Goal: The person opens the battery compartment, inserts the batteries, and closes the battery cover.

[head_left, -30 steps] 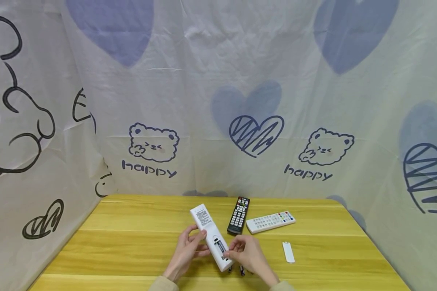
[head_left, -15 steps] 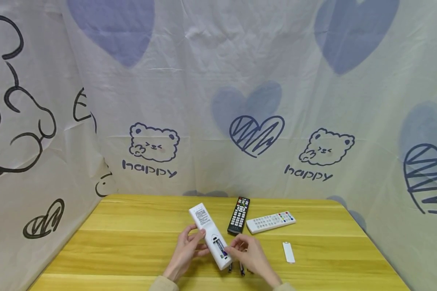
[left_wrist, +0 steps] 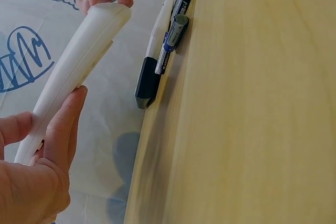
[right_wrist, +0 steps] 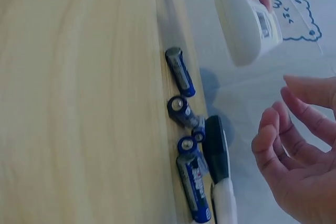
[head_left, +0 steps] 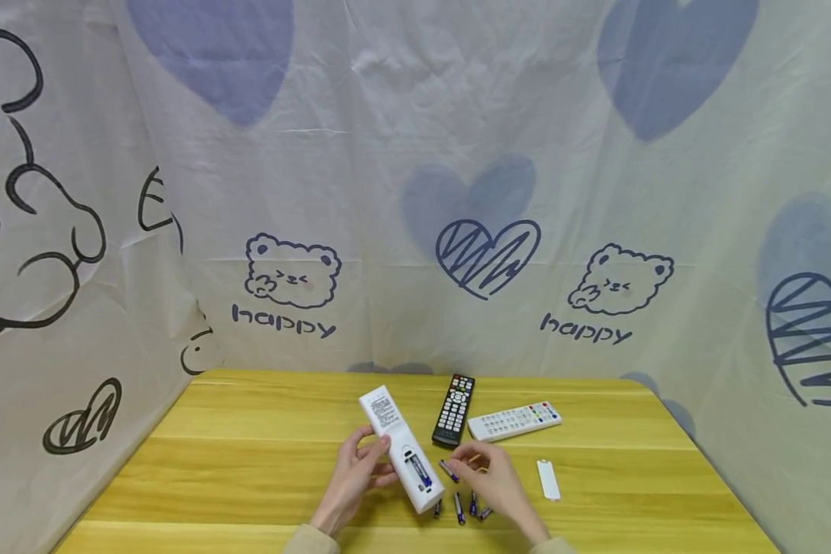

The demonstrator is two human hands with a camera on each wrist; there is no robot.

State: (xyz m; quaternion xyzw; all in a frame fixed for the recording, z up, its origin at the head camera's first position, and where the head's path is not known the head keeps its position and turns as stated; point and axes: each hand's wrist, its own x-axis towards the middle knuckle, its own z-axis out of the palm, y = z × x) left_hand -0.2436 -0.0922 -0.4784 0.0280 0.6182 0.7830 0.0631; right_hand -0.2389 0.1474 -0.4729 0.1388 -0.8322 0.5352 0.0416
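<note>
My left hand [head_left: 353, 473] grips a white remote control [head_left: 391, 427] by its sides, back facing up and tilted above the table. Its battery compartment is uncovered, and a battery [head_left: 419, 471] with a blue end lies inside. My right hand [head_left: 493, 478] hovers just right of the remote, fingers loosely bent. In the right wrist view nothing lies between the fingers of that hand [right_wrist: 304, 150]. Below it, several loose blue-and-silver batteries [right_wrist: 193, 187] lie on the table. One loose battery [head_left: 448, 470] appears right by the right fingertips in the head view.
A black remote [head_left: 455, 412] lies behind the hands, with a second white remote [head_left: 515, 422], buttons up, to its right. A white battery cover [head_left: 548, 480] lies on the wooden table [head_left: 249, 446] at the right. A printed cloth [head_left: 388, 154] hangs behind.
My right hand has drawn back from the compartment toward the right, uncovering the battery inside and more loose batteries on the table. The left hand and its remote control have barely moved.
</note>
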